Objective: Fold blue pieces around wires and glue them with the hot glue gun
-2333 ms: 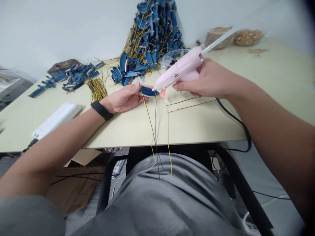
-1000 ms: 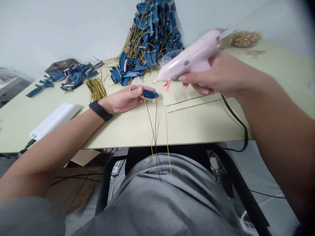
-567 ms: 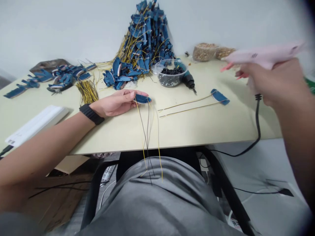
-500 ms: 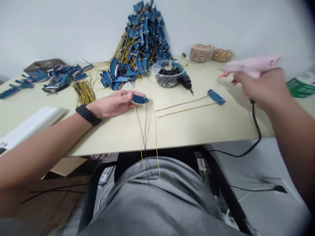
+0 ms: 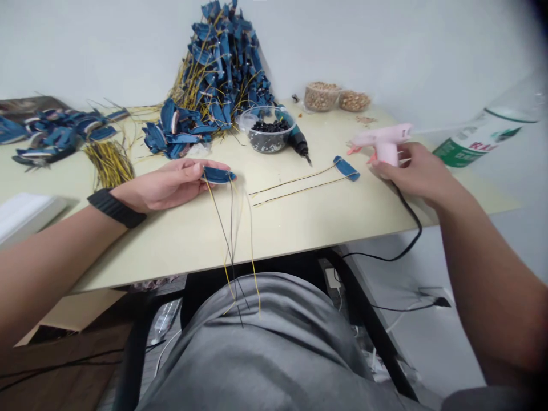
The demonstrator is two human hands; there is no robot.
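My left hand rests at the table's front left and pinches a small blue curved piece between thumb and fingers. Thin yellow and black wires hang from this piece over the table edge onto my lap. On the right, my right hand is around the lower handle of a pink hot glue gun, its nozzle pointing left, low over the table. Left of the gun lies a second blue piece with two wires stretched out to the left.
Behind stand a tall heap of wired blue pieces, a clear tub of small black parts, a teal-and-black screwdriver-like tool and two containers of tan bits. A bottle with a green label stands right; a yellow wire bundle lies left.
My right hand has brought the glue gun down and left, closer to the tabletop. The view has turned rightward; my left hand still holds the blue piece.
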